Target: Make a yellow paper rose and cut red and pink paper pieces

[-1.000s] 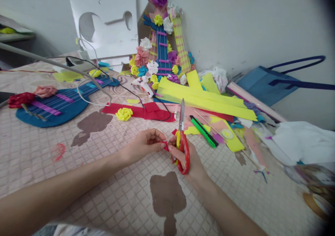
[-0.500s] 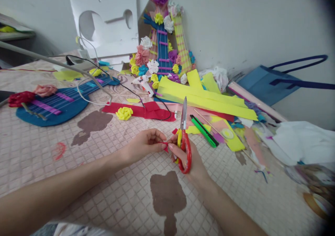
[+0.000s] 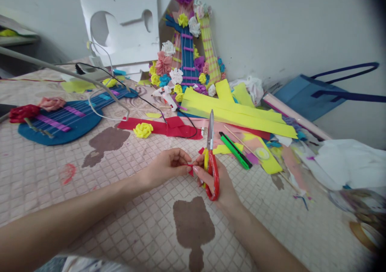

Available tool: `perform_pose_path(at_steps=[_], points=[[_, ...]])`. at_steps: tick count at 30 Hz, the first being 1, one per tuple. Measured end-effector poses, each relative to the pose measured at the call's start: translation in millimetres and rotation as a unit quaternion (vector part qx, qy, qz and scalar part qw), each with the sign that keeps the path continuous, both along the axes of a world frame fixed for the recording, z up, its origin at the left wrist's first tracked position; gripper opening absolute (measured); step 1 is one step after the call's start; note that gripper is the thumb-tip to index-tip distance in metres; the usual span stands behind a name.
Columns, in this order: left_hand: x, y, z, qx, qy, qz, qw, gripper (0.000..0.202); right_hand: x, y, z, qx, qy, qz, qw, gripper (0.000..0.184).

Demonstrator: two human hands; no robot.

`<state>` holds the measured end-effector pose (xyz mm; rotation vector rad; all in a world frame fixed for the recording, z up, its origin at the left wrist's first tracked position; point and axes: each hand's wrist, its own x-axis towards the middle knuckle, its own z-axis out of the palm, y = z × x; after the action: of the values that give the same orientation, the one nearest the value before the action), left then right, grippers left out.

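Observation:
A small red piece of crepe paper [image 3: 191, 170] is pinched between the fingertips of both hands above the table. My left hand [image 3: 167, 165] closes thumb and fingers on its left side. My right hand [image 3: 223, 183] grips the other side with thumb and fingertips, and the same hand carries scissors [image 3: 210, 137] with red and yellow handles, blades together and pointing up and away. Just beyond the hands are a red paper strip [image 3: 157, 128] and a yellow paper flower [image 3: 143, 130] resting on it. A green cutter knife [image 3: 235, 150] lies right of the scissors.
Yellow paper strips [image 3: 238, 111] and scraps spread to the right. A white glue gun [image 3: 165, 97] sits behind, its cable crossing the red strip. At left lies a blue guitar-shaped craft [image 3: 64, 121]; flower-decorated ones [image 3: 187, 50] lean on the wall. A tape roll [image 3: 363, 233] is at right.
The scissors have tilted slightly to the left in my right hand. Both hands stay almost in place, still pinching the red paper.

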<state>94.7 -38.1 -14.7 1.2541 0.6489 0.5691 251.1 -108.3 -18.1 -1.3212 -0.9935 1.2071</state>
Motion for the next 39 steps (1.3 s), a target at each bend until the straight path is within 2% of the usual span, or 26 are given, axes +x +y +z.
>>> perform_pose_path(at_steps=[5, 12, 17, 21, 24, 33, 39], points=[[0, 0, -1.3, 0.033, 0.014, -0.003, 0.999, 0.025, -2, 1, 3.1, 0.01, -0.038, 0.01, 0.999, 0.016], [1, -1, -6.7, 0.063, 0.018, -0.001, 0.998, 0.023, -6, 2, 6.9, 0.022, -0.057, -0.017, 0.998, 0.021], [1, -1, -3.7, -0.004, -0.009, -0.018, 1.0, 0.027, -5, 2, 6.6, 0.015, -0.051, -0.03, 0.998, 0.02], [0, -2, -0.5, -0.044, 0.009, -0.031, 0.999, 0.021, -4, 2, 6.5, 0.032, -0.031, -0.032, 0.998, 0.02], [-1, -2, 0.2, -0.06, 0.031, -0.015, 0.998, 0.019, -4, 2, 7.3, 0.034, -0.035, -0.029, 0.998, 0.02], [0, -4, 4.7, -0.085, 0.034, 0.004, 0.996, 0.024, -7, 1, 8.5, 0.045, -0.052, -0.042, 0.997, 0.017], [0, -7, 7.4, -0.103, 0.02, 0.039, 0.994, 0.024, -6, 0, 8.7, 0.053, -0.046, -0.061, 0.996, 0.018]])
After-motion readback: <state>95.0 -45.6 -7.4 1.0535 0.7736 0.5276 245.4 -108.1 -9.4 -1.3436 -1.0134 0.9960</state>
